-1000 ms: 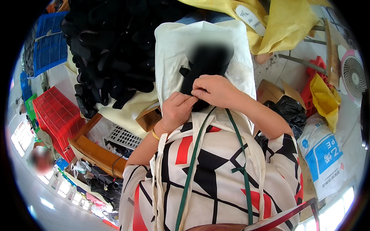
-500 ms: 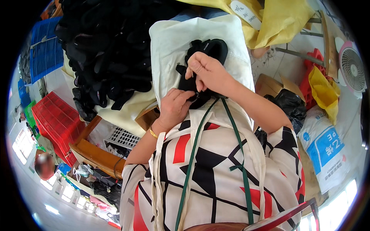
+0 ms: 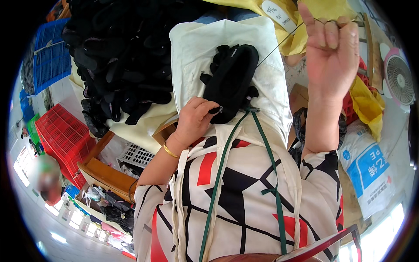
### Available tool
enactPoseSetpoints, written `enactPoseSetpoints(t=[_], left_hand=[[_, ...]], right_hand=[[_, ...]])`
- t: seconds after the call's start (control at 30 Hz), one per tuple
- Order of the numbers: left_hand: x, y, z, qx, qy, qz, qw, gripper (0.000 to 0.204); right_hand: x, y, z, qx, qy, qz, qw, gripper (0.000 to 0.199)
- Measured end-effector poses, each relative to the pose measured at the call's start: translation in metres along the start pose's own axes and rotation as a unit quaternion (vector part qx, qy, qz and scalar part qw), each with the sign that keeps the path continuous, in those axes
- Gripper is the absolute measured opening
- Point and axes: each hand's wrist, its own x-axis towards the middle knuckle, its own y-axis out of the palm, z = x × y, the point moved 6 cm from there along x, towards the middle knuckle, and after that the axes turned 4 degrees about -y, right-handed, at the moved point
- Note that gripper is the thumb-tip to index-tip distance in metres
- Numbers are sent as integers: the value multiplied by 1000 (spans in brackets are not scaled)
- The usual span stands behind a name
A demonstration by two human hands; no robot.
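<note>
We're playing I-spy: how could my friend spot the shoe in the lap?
Find the white cloth over the person's lap. The black shoe lies on it, near end held by the left hand. Unlike the dark heap to the left, it lies apart, a thread stretching toward the right hand.

Left side, far: one blue slatted crate (image 3: 52,59). Nearer on the same side: one red mesh crate (image 3: 63,142). To the right of the red crate: a brown wooden frame (image 3: 107,174), with a white perforated basket (image 3: 135,156) just beside it. Right side: a pink-and-white round fan (image 3: 399,78); left of it, a crumpled yellow bag (image 3: 367,101); nearer, a white sack (image 3: 366,174) bearing a blue printed panel.
</note>
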Motion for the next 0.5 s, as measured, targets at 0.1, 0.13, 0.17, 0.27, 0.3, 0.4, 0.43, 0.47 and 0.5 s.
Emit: enactPoseSetpoints(t=[0.1,0.13,0.17,0.27,0.3,0.4,0.43,0.47,0.5], left_hand=[[0,-1,2,1,-8,6,1000,29],[2,-1,1,0,-9,11,1000,28],[4,-1,-1,-2,-10,16,1000,27],[6,0,5,-14,-21,33,999,25],[5,1,7,-20,-29,36,999,24],[6,0,8,-36,-48,41,997,21],[7,0,7,-38,-46,46,997,21],[8,-1,6,-39,-44,51,997,20],[9,-1,5,-42,-40,56,997,20]], right_hand=[[13,-43,2,-91,-129,48,986,18],[14,-45,6,-135,-161,80,975,17],[13,-46,9,-177,-192,112,959,15],[-3,-40,-1,-365,-229,133,893,6],[-11,-44,-16,-370,-131,135,910,8],[-55,-27,-50,-467,36,344,814,9],[-73,-20,-59,-448,42,420,788,9],[-94,-16,-69,-427,48,494,756,9],[-112,-18,-78,-422,83,517,740,10]])
